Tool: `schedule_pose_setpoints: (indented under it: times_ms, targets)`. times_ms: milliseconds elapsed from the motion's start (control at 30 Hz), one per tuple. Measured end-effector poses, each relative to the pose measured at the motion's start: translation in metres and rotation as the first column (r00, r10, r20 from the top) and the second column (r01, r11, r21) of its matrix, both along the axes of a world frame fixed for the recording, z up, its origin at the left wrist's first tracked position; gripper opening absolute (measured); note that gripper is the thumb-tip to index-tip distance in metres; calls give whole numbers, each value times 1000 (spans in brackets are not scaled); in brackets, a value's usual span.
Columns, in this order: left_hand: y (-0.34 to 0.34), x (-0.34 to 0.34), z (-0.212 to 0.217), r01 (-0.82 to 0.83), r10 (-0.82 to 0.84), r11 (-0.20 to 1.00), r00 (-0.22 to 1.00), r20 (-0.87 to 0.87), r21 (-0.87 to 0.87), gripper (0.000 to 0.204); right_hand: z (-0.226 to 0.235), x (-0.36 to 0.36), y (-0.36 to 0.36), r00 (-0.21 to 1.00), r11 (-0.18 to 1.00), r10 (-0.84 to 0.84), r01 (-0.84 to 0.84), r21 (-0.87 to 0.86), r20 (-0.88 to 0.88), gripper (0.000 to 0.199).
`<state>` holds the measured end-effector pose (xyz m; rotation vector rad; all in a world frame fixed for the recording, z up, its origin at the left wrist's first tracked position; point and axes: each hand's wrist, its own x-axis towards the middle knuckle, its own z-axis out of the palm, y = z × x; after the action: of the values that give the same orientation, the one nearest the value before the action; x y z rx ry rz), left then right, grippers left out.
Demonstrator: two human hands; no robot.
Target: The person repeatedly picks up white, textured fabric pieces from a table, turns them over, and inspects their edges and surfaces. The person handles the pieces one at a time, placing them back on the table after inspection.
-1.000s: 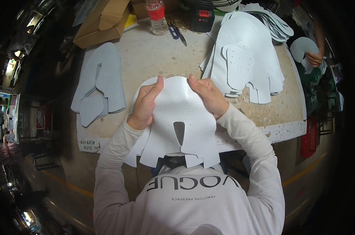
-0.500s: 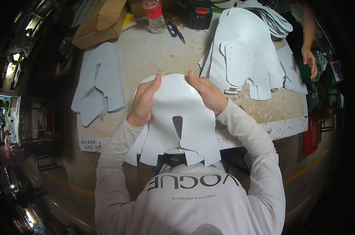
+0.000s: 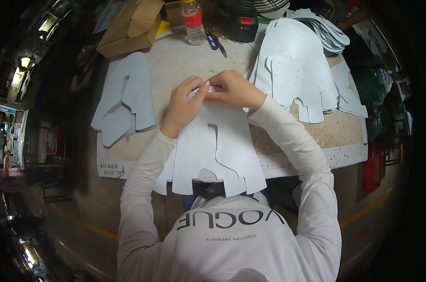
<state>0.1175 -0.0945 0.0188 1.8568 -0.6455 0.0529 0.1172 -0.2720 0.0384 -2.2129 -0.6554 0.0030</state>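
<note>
Both hands meet at the far edge of a pale blue leather piece (image 3: 217, 150), a cut shape with a keyhole slot down its middle. Left hand (image 3: 183, 105) curls over that edge, fingertips pinching it beside the thumb; right hand (image 3: 235, 88) is closed on the same edge from the other side, thumb and forefinger pressed together on the material. The two sets of fingertips touch, or nearly so. The piece lies flat on the workbench (image 3: 184, 61) directly in front of the person, its near tabs hanging over the bench's front edge toward the person's chest. More pieces of the same colour show under it at the left. White long sleeves cover both forearms. To the left on the bench, apart from the hands, a small stack of blue-grey cut pieces (image 3: 126, 101). To the right, a larger fanned stack of pale pieces (image 3: 295, 75), some perforated, just beside the right wrist. At the far edge: a cardboard box (image 3: 130, 26), a clear plastic bottle with a red band (image 3: 192, 21), a blue pen (image 3: 214, 42), a dark block-shaped tool with a red part (image 3: 243, 26).
</note>
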Motion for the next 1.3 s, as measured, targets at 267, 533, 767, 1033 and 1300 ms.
schedule_pose_setpoints:
  times_ms: [267,533,767,1033,1300]
  targets:
    - [4,13,-20,-118,89,982,978,-188,-149,34,-18,16,15,893,954,84,56,295,-441,28]
    - [7,30,-48,-259,242,965,944,-222,-48,38,-36,-12,9,636,883,240,171,437,-733,42]
    - [2,32,-56,-286,284,958,942,-179,17,38,-44,-54,-5,609,861,224,242,447,-760,44]
    - [0,32,-54,-300,295,954,930,-219,13,37,-46,-100,-21,632,888,231,174,426,-740,39]
    - [1,35,-56,-279,271,960,931,-246,0,36,-47,-151,-34,579,855,288,203,477,-763,26]
